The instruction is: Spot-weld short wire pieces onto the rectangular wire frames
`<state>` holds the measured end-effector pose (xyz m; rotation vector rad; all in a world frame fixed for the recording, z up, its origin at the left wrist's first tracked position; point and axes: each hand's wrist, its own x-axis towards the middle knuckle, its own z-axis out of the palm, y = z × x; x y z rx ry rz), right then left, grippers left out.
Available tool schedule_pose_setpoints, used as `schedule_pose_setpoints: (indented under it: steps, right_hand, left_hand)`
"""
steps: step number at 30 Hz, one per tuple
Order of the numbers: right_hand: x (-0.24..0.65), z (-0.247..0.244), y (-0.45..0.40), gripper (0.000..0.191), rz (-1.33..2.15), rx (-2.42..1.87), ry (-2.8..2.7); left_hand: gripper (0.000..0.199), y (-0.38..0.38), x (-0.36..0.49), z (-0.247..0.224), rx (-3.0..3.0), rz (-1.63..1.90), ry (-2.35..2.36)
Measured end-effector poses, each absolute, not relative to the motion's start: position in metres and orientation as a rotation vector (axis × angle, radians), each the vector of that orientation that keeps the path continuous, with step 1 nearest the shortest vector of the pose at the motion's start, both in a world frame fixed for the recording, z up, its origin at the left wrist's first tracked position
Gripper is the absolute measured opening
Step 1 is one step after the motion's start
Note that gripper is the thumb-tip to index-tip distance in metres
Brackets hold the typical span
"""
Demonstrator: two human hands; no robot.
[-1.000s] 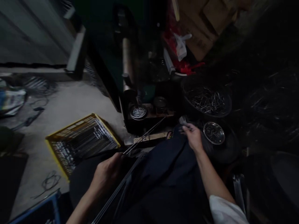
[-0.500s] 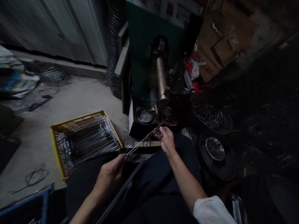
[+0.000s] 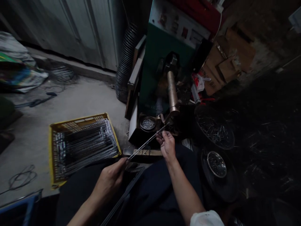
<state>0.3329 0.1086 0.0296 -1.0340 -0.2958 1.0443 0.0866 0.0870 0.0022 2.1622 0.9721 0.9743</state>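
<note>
A thin bent metal wire rod (image 3: pixel 144 146) runs slanting between my two hands. My left hand (image 3: pixel 112 174) is closed round its near end. Fingertips of my right hand (image 3: pixel 166 143) pinch close to its far end, which reaches the tip of a copper-coloured machine arm (image 3: pixel 172 94). Whether the rod touches that tip I cannot tell. Just left of the far end stands a round dish of small metal pieces (image 3: pixel 147 123). More long metal rods (image 3: pixel 124 196) lie across my lap below my hands.
A yellow crate (image 3: pixel 50 153) with many wire pieces stands on the floor at left. The green machine (image 3: pixel 155 56) rises ahead, beside a ribbed hose (image 3: pixel 127 62). At right are a basin of metal pieces (image 3: pixel 213 130) and a metal bowl (image 3: pixel 216 164). Cardboard (image 3: pixel 228 66) leans behind.
The view has shifted, so the machine sits further right and lower, with more of its panel showing. The rod's far end now lies nearer the machine arm's tip. Both hands keep their hold.
</note>
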Motion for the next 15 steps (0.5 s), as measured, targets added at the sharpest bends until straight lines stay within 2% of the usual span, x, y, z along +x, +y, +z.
schedule_pose_setpoints:
  steps: [15]
  right_hand:
    - [0.342, 0.033, 0.118, 0.024, 1.013, -0.999, -0.297]
  left_hand:
    - [0.021, 0.094, 0.099, 0.016, 2.055, 0.898, 1.005]
